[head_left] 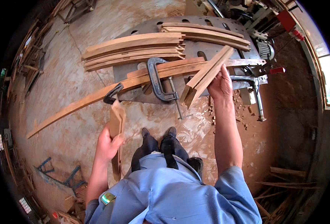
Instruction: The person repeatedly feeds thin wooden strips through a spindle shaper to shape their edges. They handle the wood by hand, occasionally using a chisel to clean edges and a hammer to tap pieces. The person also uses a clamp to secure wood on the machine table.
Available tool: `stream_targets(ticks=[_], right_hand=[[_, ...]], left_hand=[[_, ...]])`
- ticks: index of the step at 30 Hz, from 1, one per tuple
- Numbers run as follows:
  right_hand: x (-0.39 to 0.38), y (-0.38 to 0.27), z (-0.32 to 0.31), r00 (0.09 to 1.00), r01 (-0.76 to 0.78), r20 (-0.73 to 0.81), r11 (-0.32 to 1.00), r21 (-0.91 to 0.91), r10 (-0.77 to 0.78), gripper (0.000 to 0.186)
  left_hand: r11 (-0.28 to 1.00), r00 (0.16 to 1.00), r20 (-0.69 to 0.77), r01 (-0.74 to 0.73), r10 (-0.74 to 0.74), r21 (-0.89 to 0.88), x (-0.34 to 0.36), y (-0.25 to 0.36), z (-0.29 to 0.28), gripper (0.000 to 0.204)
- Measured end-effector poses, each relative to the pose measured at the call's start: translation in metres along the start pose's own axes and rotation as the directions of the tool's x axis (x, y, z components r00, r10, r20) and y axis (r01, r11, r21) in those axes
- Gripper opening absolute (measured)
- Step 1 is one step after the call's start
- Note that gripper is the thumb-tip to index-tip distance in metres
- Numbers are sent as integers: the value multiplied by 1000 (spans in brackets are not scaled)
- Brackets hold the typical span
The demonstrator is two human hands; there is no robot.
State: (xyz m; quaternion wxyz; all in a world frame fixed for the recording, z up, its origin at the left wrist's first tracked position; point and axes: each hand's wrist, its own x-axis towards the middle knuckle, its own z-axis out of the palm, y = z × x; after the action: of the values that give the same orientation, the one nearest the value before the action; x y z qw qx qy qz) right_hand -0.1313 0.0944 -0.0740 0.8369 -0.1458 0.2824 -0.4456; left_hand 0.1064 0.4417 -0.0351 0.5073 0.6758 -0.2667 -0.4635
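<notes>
My left hand [107, 145] is closed around a wooden strip [117, 119] with a notched, shaped end, held low beside my left leg. My right hand [221, 85] grips a grooved length of wood [208, 74] that slants over the right part of the metal table [139, 96]; it may be two pieces together. Between my hands a dark C-clamp [154, 80] sits around a long wooden board [71, 105], which juts past the table's left side. Near the top of the left strip, a smaller black clamp [113, 94] grips that board.
Two stacks of wooden pieces, the left stack [133, 50] and the right stack [206, 34], lie on the table. A bar clamp [256, 84] hangs at the table's right edge. Wood offcuts [239, 114] litter the floor below. A motor [265, 49] stands at far right.
</notes>
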Motion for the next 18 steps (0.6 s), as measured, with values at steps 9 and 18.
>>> stream_targets(ticks=[9, 18], right_hand=[[-40, 25, -9, 987, -27, 159, 989, 148, 3, 35], [-57, 54, 3, 966, 17, 258, 999, -47, -5, 41]], left_hand=[[982, 989, 53, -143, 138, 120, 26, 65, 51, 36], [998, 995, 87, -54, 51, 35, 41, 31, 55, 31]])
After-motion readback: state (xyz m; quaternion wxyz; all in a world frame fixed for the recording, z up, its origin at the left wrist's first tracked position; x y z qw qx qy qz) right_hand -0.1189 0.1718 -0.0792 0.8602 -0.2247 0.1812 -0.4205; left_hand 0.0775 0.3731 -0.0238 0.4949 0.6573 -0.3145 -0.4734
